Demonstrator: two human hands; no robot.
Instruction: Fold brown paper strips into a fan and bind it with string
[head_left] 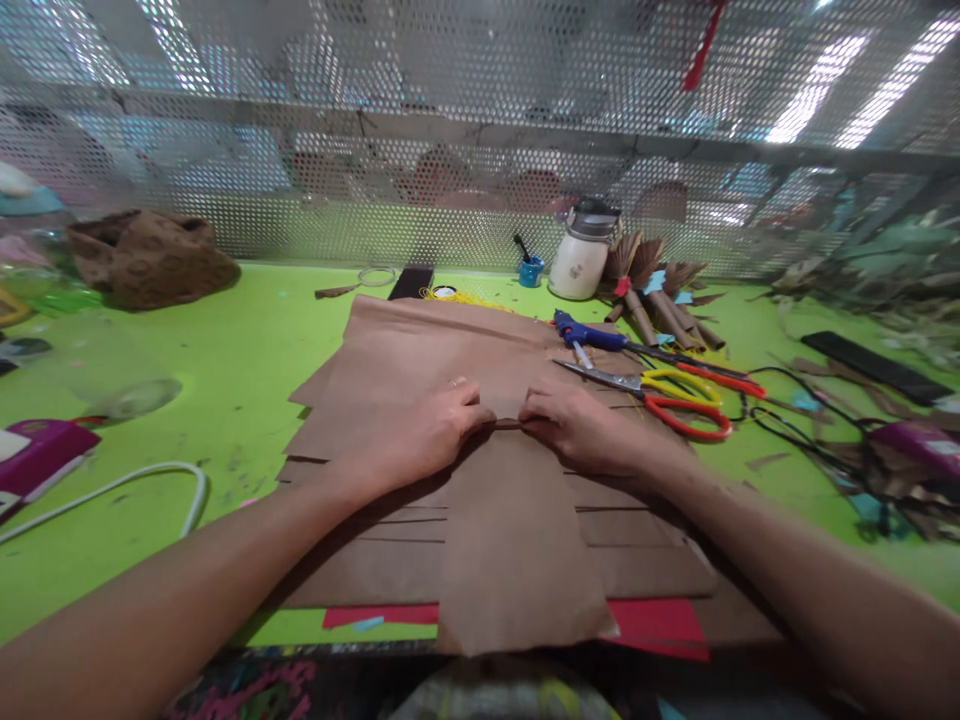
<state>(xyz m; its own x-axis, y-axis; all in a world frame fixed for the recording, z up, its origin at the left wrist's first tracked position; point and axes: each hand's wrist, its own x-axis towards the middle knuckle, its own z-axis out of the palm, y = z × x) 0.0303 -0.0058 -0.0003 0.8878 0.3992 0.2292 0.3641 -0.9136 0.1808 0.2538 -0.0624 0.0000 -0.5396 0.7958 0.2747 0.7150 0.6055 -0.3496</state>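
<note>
A strip of brown paper [517, 540] lies over a stack of larger brown paper sheets [397, 360] and reaches past the table's front edge. Its far end has a narrow fold. My left hand [450, 420] pinches the left end of that fold, fingers closed. On the right end, my right hand [559, 420] is closed in the same way, its fingertips curled over the paper. A short gap separates the two hands. Just right of my right hand, scissors [686, 400] with yellow and red handles rest on the sheets, beside a blue glue gun [589, 332].
At the back stand a white jar [579, 255], a small blue pot [530, 270] and rolled brown paper pieces [660, 300]. Black cords [802, 430] run along the right. A white cable [165, 467] and a purple device [45, 460] lie left. Red paper [660, 625] shows beneath the stack.
</note>
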